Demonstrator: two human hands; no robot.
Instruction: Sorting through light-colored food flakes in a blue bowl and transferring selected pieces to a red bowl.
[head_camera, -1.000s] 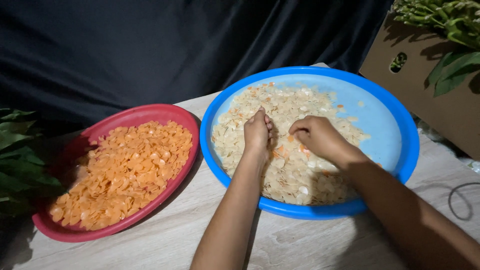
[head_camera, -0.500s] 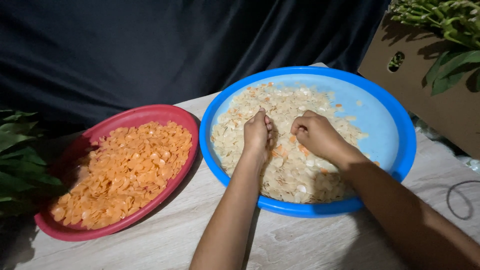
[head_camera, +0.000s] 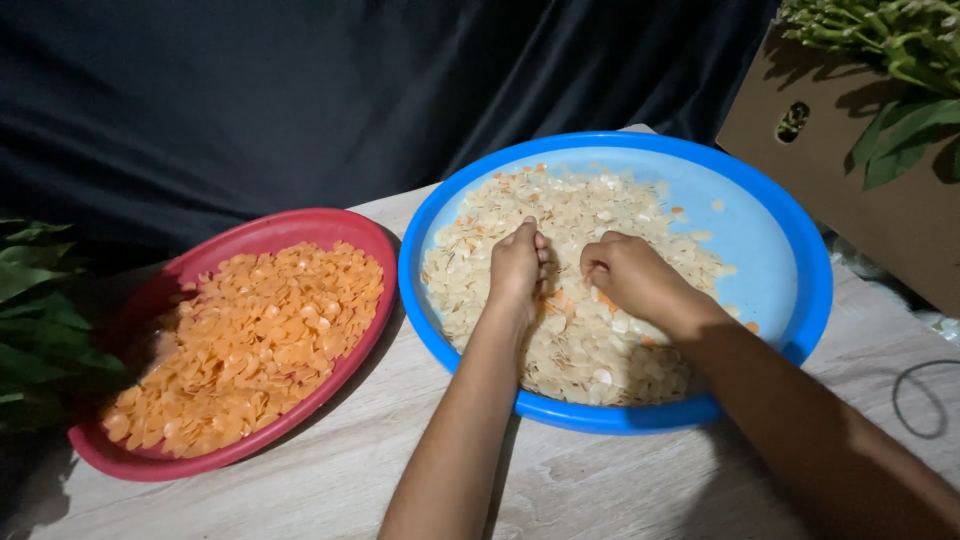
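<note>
A large blue basin (head_camera: 800, 250) sits on the wooden table, holding a pile of pale cream flat pieces (head_camera: 570, 340) with a few orange ones mixed in. My left hand (head_camera: 516, 268) rests in the pile with fingers curled together, pressing into the pieces. Right beside it, my right hand (head_camera: 628, 275) is also curled in the pile, fingertips pinched near an orange piece. To the left stands a red basin (head_camera: 290, 225) filled with orange flat pieces (head_camera: 240, 345).
A cardboard box (head_camera: 850, 170) with green leafy stems (head_camera: 890, 50) stands at the right back. More green leaves (head_camera: 30, 320) lie at the left edge. A dark cloth (head_camera: 300, 100) hangs behind. A thin cable loop (head_camera: 920, 400) lies on the table at right.
Both hands have stayed in the blue basin and shifted only slightly among the pale pieces; the right hand's fingers have curled tighter.
</note>
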